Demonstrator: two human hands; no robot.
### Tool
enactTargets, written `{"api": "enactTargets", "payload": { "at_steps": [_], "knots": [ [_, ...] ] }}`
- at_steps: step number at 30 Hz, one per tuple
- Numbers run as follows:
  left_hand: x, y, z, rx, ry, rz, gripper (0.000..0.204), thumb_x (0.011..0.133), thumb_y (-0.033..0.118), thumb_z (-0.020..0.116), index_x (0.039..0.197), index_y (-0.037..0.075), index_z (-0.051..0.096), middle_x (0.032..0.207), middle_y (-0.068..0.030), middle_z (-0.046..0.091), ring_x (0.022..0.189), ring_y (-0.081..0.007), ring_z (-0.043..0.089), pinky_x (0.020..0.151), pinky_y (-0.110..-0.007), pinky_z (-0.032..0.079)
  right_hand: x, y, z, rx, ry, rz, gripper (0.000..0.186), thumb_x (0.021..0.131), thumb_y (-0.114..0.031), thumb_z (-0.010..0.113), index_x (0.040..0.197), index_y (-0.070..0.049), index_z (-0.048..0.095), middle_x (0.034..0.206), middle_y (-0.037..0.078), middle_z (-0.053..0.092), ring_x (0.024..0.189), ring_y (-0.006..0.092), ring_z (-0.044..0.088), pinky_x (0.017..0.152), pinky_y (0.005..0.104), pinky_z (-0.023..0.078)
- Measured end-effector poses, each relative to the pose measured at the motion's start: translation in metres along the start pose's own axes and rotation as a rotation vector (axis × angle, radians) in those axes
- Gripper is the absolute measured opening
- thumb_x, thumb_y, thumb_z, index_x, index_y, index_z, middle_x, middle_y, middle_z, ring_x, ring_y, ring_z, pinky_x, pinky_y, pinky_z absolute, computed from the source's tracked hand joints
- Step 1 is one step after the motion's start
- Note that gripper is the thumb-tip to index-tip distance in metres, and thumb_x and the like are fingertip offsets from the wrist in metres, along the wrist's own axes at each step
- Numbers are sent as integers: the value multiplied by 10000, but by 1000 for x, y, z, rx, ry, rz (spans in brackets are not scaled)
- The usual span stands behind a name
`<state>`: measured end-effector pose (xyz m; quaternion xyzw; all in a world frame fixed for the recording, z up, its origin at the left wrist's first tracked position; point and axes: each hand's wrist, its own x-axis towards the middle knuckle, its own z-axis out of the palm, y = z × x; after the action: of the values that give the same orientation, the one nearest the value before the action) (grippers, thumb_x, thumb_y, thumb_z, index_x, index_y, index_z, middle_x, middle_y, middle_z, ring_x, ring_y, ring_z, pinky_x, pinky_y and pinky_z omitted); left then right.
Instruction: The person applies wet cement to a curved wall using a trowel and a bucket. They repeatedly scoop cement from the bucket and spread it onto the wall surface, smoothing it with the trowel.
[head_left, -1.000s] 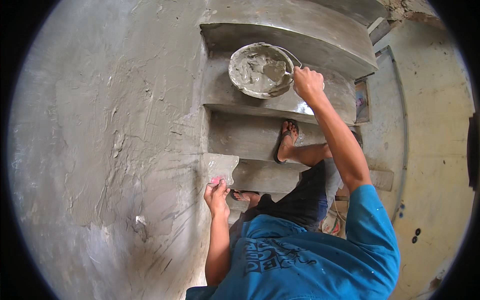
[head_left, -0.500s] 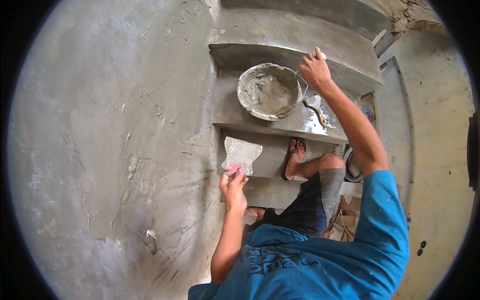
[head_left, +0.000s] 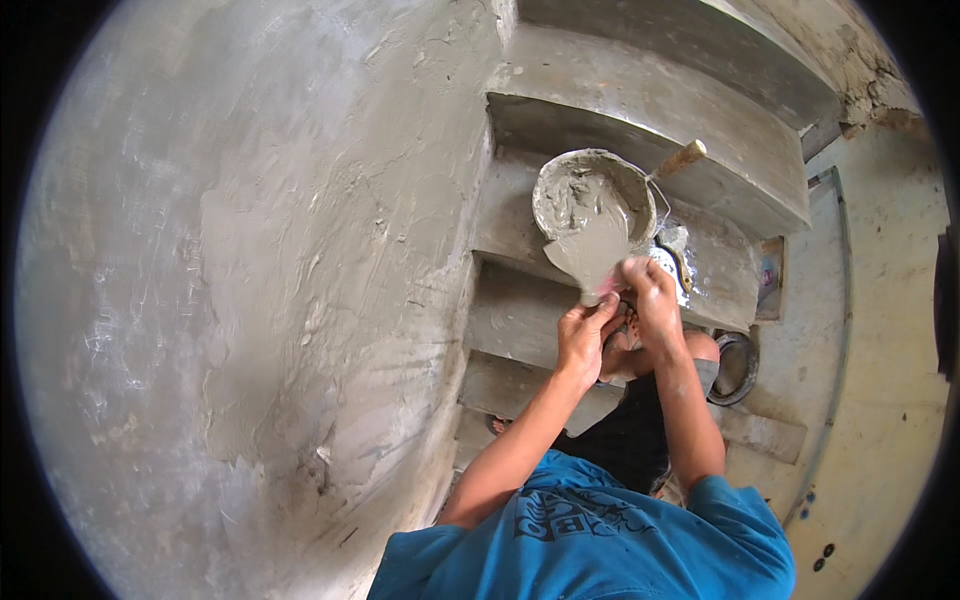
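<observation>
My left hand [head_left: 587, 340] pinches the near edge of a thin flat plate [head_left: 590, 250] coated in wet grey mortar, with a bit of pink at its lower corner. My right hand [head_left: 652, 300] is closed on the same plate's right corner, fingers curled beside the pink part. The plate is tilted over the near rim of a round bucket [head_left: 545, 208] of wet mortar and hides some of it. A trowel's wooden handle [head_left: 685, 159] sticks out past the bucket's right rim; its blade cannot be made out.
The bucket stands on a concrete step [head_left: 510, 215]; more steps rise beyond. Right of the bucket lies a curved-handled tool [head_left: 680, 262] on a wet white patch. A freshly plastered wall [head_left: 300, 280] runs along the left. A round black container [head_left: 735, 368] sits lower right.
My right hand has let go of the trowel handle and come down to the plate. My left hand has moved the plate rightward to the bucket. The view has shifted left.
</observation>
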<state>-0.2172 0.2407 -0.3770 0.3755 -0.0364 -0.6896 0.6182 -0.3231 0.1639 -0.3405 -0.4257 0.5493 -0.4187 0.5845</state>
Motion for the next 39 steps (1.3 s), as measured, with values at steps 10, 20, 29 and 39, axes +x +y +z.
{"api": "enactTargets", "payload": {
  "at_steps": [10,20,29,39],
  "knots": [
    [-65,7,-96,426,247,184,511,984,58,748,1451,-69,585,1372,-199,655,1183,-238,683,948,-348,603,183,-71,-1,-1048,118,-354,262,920,-215,713,950,40,765,978,315,751,980,490,747,857,538,590],
    [-116,22,-166,330,581,290,431,994,68,743,1402,-35,649,1271,-130,701,1078,-185,703,935,-345,599,239,11,20,-1301,-82,-163,268,887,-129,657,1050,41,783,1128,328,744,1098,485,728,937,530,596],
    [-120,27,-171,285,561,313,410,1012,79,728,1402,-23,653,1241,-91,707,1043,-165,699,918,-328,586,223,44,43,-784,183,217,338,898,-171,726,1135,68,748,1169,271,764,1109,405,756,882,472,614],
    [-127,39,-160,402,590,380,400,1021,107,719,1390,-32,654,1229,-101,704,1034,-168,696,908,-330,589,252,93,39,-187,186,445,407,957,-193,764,1282,33,669,1283,200,701,1165,342,708,868,510,625]
  ]
}}
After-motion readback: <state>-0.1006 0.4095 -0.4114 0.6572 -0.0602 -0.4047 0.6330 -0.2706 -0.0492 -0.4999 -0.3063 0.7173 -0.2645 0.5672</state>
